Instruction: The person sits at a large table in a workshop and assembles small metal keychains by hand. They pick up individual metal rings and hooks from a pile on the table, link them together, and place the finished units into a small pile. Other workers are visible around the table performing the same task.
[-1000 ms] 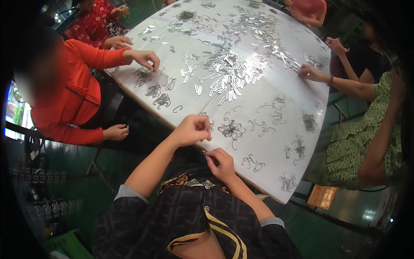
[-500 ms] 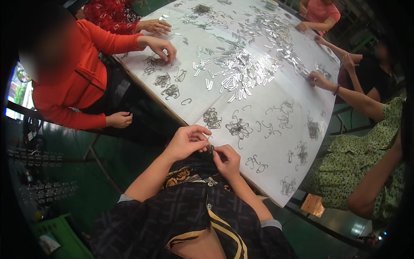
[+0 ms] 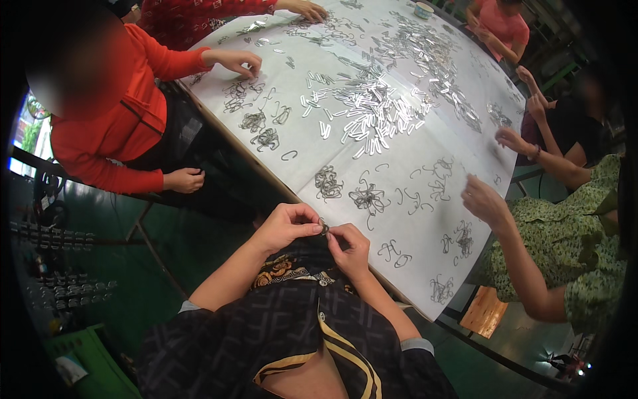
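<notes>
Close to my body, at the near edge of the table, my left hand [image 3: 287, 227] and my right hand [image 3: 349, 247] meet fingertip to fingertip. Thumb and fingers of both pinch a small dark metal piece [image 3: 324, 229]; its exact shape is mostly covered by my fingers. Just beyond them on the table lie two heaps of bent wire hooks, a tight heap [image 3: 327, 181] and a looser heap [image 3: 369, 195]. Several single C-shaped hooks [image 3: 409, 199] are scattered to the right of these.
A large pile of shiny oblong metal pieces [image 3: 379, 116] covers the middle of the white-topped table [image 3: 312, 149]. A person in orange [image 3: 143, 113] works at the left, another in patterned green [image 3: 531, 233] at the right. Others sit farther along. A small tub [image 3: 423, 10] stands far off.
My left fingers have closed in on the small metal piece beside my right fingertips. The person in green has brought a hand over the table; the person in red has reached farther across.
</notes>
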`<state>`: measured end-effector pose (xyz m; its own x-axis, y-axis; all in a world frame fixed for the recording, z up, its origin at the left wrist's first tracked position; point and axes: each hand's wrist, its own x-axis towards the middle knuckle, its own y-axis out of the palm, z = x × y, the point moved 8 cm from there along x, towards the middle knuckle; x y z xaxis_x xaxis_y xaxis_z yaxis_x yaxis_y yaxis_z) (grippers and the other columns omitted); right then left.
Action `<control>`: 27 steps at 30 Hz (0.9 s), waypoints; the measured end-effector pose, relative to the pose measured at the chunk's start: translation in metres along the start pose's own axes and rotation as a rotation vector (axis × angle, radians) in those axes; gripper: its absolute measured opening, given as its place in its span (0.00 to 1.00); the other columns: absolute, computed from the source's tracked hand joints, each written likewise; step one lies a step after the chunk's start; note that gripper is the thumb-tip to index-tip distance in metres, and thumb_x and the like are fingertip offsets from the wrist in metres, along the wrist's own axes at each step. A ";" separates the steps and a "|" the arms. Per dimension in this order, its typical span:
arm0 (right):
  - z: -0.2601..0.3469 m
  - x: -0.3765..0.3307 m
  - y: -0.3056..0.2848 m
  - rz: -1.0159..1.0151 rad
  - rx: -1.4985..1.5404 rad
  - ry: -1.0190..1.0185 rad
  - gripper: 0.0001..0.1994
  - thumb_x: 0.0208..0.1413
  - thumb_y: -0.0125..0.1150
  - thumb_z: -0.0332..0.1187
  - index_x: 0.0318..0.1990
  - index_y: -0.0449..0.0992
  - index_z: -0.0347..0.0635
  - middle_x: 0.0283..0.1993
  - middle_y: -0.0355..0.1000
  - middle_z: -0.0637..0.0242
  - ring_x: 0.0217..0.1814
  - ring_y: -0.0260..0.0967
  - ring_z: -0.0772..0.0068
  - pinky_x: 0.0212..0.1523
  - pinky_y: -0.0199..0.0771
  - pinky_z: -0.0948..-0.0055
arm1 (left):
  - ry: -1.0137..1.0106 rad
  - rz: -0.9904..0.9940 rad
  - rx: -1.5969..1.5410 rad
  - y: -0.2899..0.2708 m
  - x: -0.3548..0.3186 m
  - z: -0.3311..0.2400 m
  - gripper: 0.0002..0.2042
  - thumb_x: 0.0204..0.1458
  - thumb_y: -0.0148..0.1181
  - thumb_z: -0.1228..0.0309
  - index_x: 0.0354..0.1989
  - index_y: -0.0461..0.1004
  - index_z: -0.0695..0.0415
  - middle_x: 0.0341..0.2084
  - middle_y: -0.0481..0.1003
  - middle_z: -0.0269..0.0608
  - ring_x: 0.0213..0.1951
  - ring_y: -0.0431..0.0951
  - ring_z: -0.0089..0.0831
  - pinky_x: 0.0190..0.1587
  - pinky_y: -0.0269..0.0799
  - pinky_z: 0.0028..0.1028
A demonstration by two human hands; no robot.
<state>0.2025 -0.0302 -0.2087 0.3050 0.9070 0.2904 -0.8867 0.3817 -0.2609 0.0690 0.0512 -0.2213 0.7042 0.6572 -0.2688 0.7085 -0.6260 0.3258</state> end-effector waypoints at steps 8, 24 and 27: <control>0.000 -0.005 0.007 0.030 0.014 0.042 0.04 0.48 0.64 0.20 0.32 0.78 0.36 0.28 0.73 0.65 0.27 0.70 0.76 0.29 0.68 0.79 | 0.027 -0.070 -0.021 -0.003 0.000 0.005 0.03 0.52 0.63 0.78 0.33 0.75 0.62 0.33 0.78 0.38 0.37 0.76 0.22 0.43 0.71 0.24; 0.219 0.065 -0.123 -0.115 0.926 -0.792 0.07 0.46 0.57 0.27 0.33 0.71 0.33 0.34 0.68 0.57 0.35 0.67 0.63 0.45 0.73 0.67 | 0.278 -0.030 0.332 0.018 -0.024 -0.036 0.04 0.55 0.59 0.76 0.34 0.72 0.63 0.34 0.79 0.37 0.34 0.74 0.18 0.40 0.70 0.21; 0.283 0.063 -0.147 -0.042 1.172 -1.068 0.02 0.44 0.56 0.21 0.27 0.70 0.34 0.29 0.67 0.58 0.31 0.67 0.65 0.44 0.75 0.68 | 0.253 0.005 0.326 0.021 -0.024 -0.035 0.02 0.56 0.57 0.79 0.36 0.72 0.62 0.37 0.78 0.41 0.42 0.77 0.25 0.47 0.71 0.26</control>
<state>0.2535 -0.0796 0.1085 0.4088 0.1698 0.8967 -0.8034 -0.3990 0.4419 0.0656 0.0375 -0.1760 0.7032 0.7106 -0.0230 0.7110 -0.7031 0.0110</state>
